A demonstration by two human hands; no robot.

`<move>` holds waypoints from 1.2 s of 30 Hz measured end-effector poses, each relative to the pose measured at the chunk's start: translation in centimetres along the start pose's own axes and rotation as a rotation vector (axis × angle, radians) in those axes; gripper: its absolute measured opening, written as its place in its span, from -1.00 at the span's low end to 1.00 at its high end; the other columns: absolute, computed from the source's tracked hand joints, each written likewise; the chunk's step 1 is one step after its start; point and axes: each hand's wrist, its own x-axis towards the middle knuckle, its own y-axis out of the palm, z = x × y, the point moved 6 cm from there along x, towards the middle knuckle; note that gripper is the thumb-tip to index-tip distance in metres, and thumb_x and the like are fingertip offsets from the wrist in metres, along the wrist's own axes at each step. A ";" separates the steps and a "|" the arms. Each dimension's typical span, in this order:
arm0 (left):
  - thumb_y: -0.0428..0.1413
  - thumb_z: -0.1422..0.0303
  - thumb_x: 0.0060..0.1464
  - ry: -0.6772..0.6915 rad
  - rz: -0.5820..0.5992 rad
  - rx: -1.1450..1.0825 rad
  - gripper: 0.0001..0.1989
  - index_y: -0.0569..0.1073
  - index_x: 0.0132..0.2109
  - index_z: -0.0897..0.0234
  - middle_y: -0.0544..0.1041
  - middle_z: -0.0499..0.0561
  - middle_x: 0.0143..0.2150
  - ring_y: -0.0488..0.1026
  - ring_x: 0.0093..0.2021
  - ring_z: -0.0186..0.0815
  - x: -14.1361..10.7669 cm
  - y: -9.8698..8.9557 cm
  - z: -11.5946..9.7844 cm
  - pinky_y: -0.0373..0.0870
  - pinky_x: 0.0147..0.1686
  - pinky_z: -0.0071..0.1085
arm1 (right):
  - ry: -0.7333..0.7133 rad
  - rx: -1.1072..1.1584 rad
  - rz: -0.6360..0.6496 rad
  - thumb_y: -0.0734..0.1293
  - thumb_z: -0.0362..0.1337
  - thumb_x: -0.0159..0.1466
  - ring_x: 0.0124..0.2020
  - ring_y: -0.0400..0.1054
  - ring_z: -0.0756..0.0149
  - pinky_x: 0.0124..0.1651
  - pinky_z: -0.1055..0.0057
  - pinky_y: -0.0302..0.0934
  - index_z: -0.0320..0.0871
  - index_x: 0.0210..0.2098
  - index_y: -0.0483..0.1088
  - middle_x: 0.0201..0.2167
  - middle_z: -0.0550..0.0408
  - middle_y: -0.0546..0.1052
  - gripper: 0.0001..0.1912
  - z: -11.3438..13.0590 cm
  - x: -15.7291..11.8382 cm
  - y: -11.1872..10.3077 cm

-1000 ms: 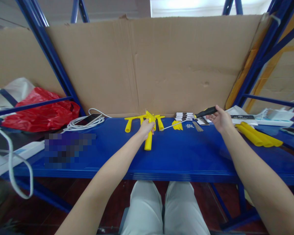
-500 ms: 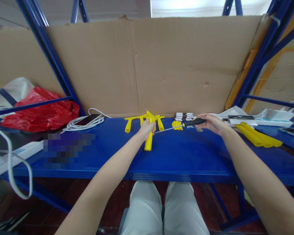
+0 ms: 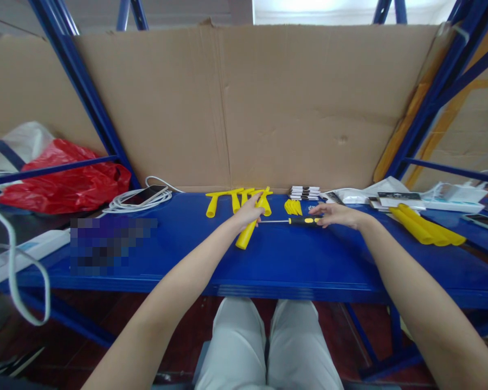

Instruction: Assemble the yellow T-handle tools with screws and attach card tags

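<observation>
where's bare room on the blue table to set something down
Free: between the screwdriver and the table's front edge; between the white cable coil and left hand. Crowded: the rear, from the yellow T-pieces to the yellow tubes at right.

Over the blue desk [image 3: 309, 260], the left hand [image 3: 248, 213] holds a yellow tubular piece [image 3: 245, 237]; to its right, the right hand [image 3: 336, 215] touches a screwdriver [image 3: 300, 221].

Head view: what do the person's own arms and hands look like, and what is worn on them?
Both arms are bare as far as they show, with no sleeves. The left hand and right hand have no gloves, and neither wrist shows a watch or bracelet. Any rings would be too small to tell.
</observation>
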 end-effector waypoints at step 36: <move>0.00 0.65 0.01 0.447 0.067 0.639 -0.44 0.43 0.15 0.21 0.44 0.13 0.15 0.33 0.19 -0.14 0.2 4.2 -1.3 0.22 0.19 -0.20 | -0.285 -0.675 -0.315 0.33 -0.35 0.03 -0.25 0.41 0.14 -0.08 0.27 0.29 -0.07 -0.49 0.56 -0.40 0.03 0.58 -0.85 0.0 4.1 -2.0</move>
